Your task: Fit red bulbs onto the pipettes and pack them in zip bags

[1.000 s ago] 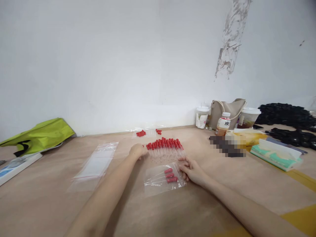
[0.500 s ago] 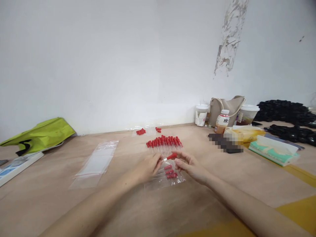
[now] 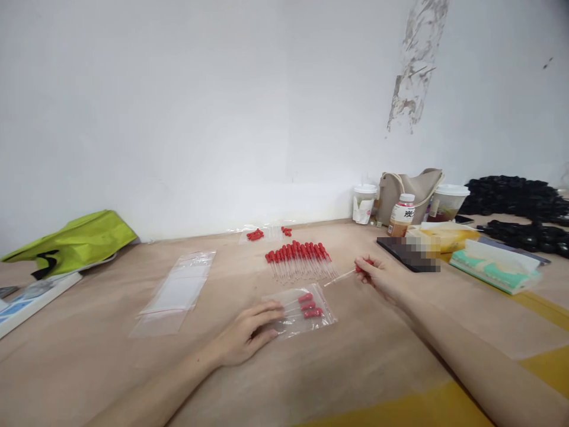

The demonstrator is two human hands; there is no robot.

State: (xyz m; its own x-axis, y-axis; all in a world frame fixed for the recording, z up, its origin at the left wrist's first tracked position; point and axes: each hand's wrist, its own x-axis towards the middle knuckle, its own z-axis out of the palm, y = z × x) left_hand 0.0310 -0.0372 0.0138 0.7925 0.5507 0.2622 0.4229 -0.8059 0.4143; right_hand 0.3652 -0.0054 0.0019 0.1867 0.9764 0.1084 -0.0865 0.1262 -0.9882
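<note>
My right hand [image 3: 373, 275] pinches a glass dropper [image 3: 344, 276] by its red rubber bulb, the thin clear tube pointing left and down. On the table my left hand [image 3: 251, 332] lies with fingers apart, its fingertips over the left edge of a clear zip bag [image 3: 288, 326]. Inside that bag are several droppers with red bulbs [image 3: 307, 306], tubes toward my left hand. Just behind it, a row of red-bulbed droppers [image 3: 300, 254] is spread side by side, tubes toward me. Small bags with loose red bulbs [image 3: 255, 235] lie farther back near the wall.
Flat clear zip bags [image 3: 180, 290] lie at left, near a lime-green bag [image 3: 80, 240]. At right stand a lidded cup [image 3: 364, 204], a drink bottle [image 3: 402, 214] and a grey handbag [image 3: 413, 187]. A dark phone [image 3: 398, 252] and a tissue pack [image 3: 493, 270] lie in front.
My hands have moved apart. The right hand has carried the dropper right, away from the bag; the left has released the dropper's tube and come down onto the bag's left edge.
</note>
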